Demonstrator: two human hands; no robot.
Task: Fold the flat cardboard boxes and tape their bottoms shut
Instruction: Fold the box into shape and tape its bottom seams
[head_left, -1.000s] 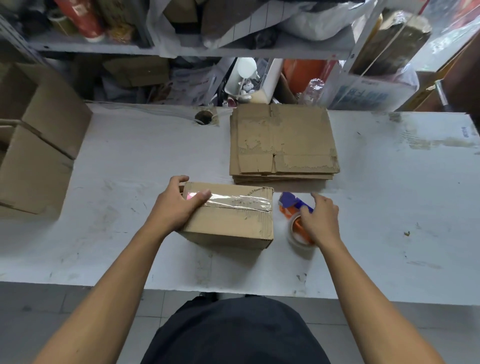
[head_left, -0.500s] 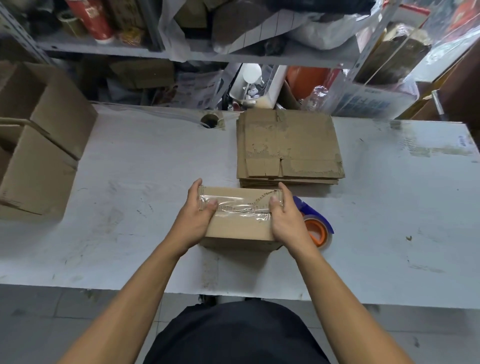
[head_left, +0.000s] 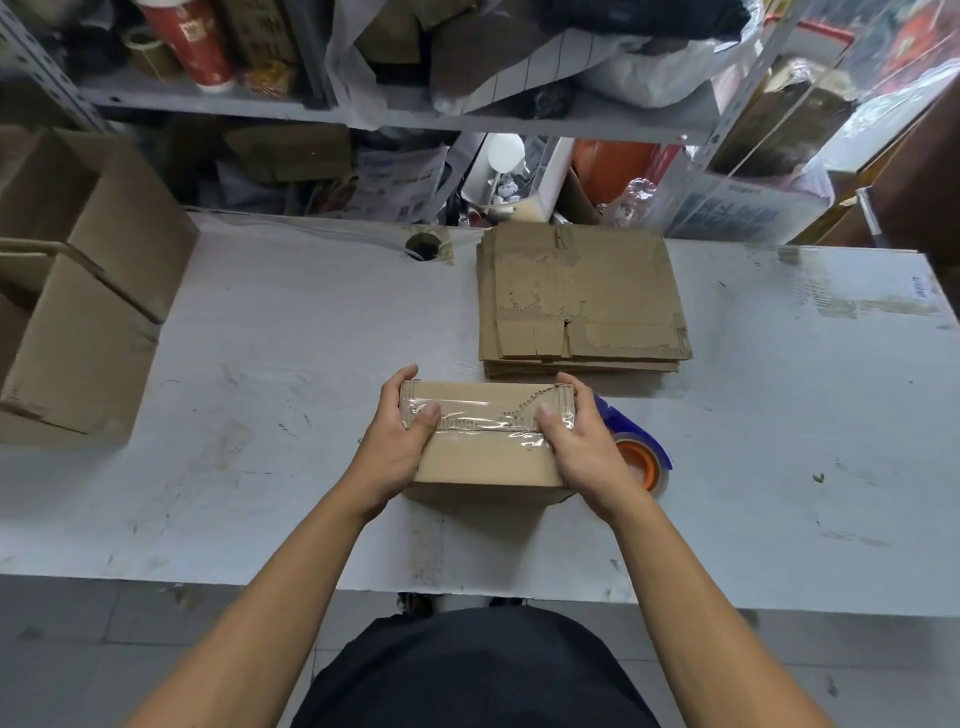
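Closest to you, your two bare forearms reach forward over the near edge of the scuffed white counter (head_left: 260, 322). Between your hands sits a small folded brown cardboard box (head_left: 488, 457), its taped face up, with a strip of clear glossy tape (head_left: 483, 415) running left to right along the seam.

Your left hand (head_left: 400, 441) holds the box's left end: the fingers curl around the far corner and the thumb presses down on the tape. Your right hand (head_left: 576, 447) mirrors it on the right end, fingers wrapped over the far corner and thumb on the tape. Both grips are closed around the box, which rests on the counter.

Just right of the box, partly hidden behind your right hand, lies an orange and blue tape dispenser (head_left: 636, 452) with a clear roll.

Farther back, a little to the right, is a stack of flat brown cardboard boxes (head_left: 582, 296), near the folded box but apart from it.

At the left edge stand large open brown cardboard cartons (head_left: 78, 291); what they hold cannot be seen.

Behind the counter, a grey metal shelf (head_left: 363, 111) is crowded with bags, cardboard and cans.
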